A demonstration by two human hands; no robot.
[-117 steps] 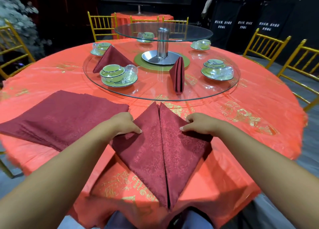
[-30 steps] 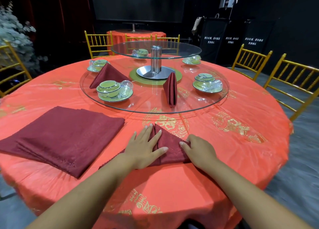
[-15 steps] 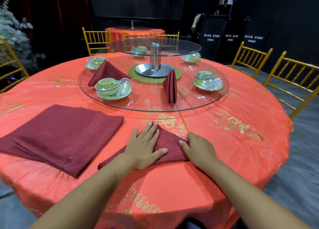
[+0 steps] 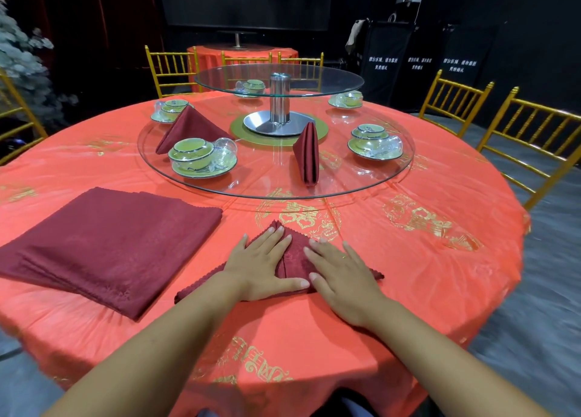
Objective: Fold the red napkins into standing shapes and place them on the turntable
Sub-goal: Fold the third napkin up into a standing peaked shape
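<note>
A dark red napkin (image 4: 295, 254) lies folded into a flat triangle on the orange tablecloth in front of me. My left hand (image 4: 264, 264) presses flat on its left half, fingers straight. My right hand (image 4: 341, 268) presses flat on its right half, fingers spread. A stack of unfolded red napkins (image 4: 107, 246) lies to the left. On the glass turntable (image 4: 361, 183) stand two folded napkins: a tent shape (image 4: 191, 127) at the back left and a narrow upright one (image 4: 307, 155) near the front.
Several green cup-and-saucer sets (image 4: 201, 160) (image 4: 374, 143) sit on the turntable around a steel centre post (image 4: 279, 105) that carries a smaller upper glass disc (image 4: 330, 81). Gold chairs (image 4: 534, 143) ring the round table (image 4: 440, 275).
The napkin went from a long kite shape to a small flat triangle. In the last second my right hand flattened and slid onto the napkin's right half; the left hand stays pressed flat.
</note>
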